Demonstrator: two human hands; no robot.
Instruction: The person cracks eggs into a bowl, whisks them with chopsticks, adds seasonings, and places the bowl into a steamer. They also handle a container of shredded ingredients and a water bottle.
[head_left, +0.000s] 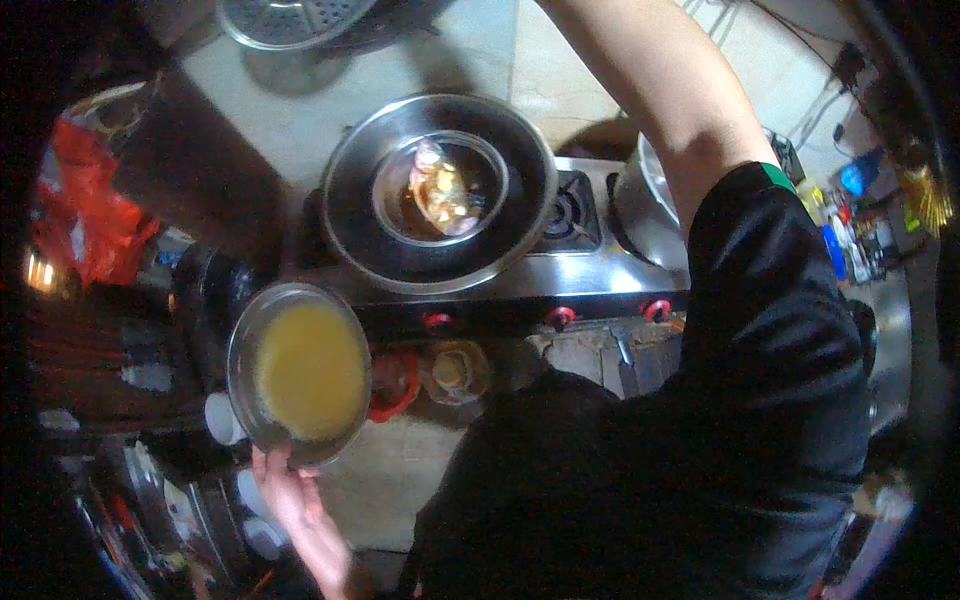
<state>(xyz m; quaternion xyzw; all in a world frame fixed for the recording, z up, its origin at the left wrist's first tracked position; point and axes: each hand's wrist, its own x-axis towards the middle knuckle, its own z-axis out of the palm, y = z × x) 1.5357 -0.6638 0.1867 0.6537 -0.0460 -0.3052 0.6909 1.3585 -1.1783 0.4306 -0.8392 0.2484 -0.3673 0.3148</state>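
Note:
My left hand (289, 484) holds a round bowl (244, 356) by its near rim, left of the gas stove. Yellow liquid (311, 371), perhaps beaten egg, lies in it. My right arm (667, 75) stretches forward over the stove's right side, and its hand is beyond the top of the picture. Before me a wide metal pan (352, 202) rests on the stove (495, 274). Inside it sits a smaller metal bowl (390, 199). That bowl contains food (442, 191), possibly fish, with pale chopped bits on top and brownish liquid around it.
A metal pot (649, 206) stands at right beside a bare burner (566, 214). Along the stove's front are red knobs (560, 316). A perforated steamer tray (300, 19) is at the top. Red plastic bags (94, 202) hang at left. Cluttered small items (855, 240) line the far right.

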